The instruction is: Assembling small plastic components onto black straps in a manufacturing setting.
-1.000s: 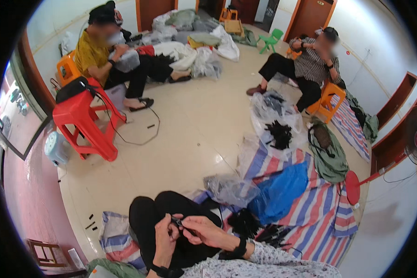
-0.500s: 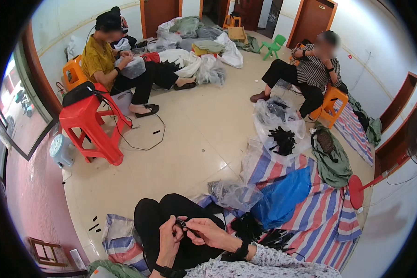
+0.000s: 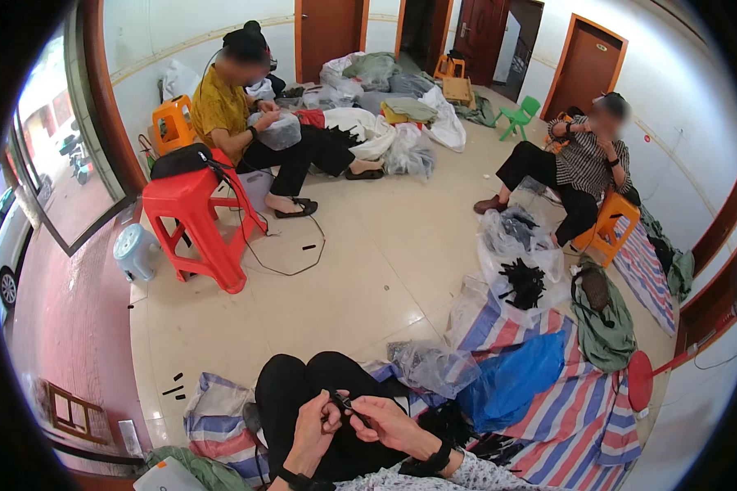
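Above my lap, my left hand (image 3: 313,428) is closed, pinching one end of a small black strip-like piece (image 3: 342,401). The fingertips of my right hand (image 3: 387,421) close on the same piece from the other side, so both hands meet at it. Its exact kind is too small to make out. Dark bands circle both my wrists. Beside my right forearm lies a pile of black strips (image 3: 448,421), partly hidden by the arm. A clear plastic bag (image 3: 434,367) with dark contents rests just beyond it.
A blue plastic sheet (image 3: 511,383) lies on a striped tarp (image 3: 585,417) to my right. One person (image 3: 229,106) sits at the back left by a red stool (image 3: 190,214). Another person (image 3: 585,159) sits at the back right. A cable (image 3: 299,271) crosses the floor.
The whole view has shifted, so the room appears farther right and slightly lower. Both my hands keep hold of the small black piece, with fingers slightly repositioned.
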Demonstrator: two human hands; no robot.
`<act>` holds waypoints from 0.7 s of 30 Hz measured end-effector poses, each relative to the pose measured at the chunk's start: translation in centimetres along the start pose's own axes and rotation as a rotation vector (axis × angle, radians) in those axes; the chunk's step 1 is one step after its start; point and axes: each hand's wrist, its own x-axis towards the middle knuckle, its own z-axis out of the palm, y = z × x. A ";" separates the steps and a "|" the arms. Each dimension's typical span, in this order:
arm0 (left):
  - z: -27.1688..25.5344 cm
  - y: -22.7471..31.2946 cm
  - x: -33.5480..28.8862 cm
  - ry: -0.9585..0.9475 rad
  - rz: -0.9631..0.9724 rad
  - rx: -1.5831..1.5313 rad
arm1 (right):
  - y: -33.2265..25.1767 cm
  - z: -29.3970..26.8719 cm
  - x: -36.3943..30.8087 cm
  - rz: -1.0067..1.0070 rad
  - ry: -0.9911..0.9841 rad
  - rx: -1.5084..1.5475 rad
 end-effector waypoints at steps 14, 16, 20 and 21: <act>-0.5 -0.5 0.9 -0.007 0.045 0.002 | -0.3 -0.3 0.0 -0.016 -0.010 0.006; -0.2 -0.3 1.3 -0.019 0.056 -0.012 | -0.6 -0.4 0.3 -0.023 0.021 -0.005; -0.4 -0.1 1.6 -0.008 0.044 -0.031 | -0.7 -0.6 0.7 -0.024 -0.001 -0.004; -0.5 -0.1 1.5 -0.009 0.055 -0.018 | -0.4 -0.7 0.6 -0.012 0.004 0.002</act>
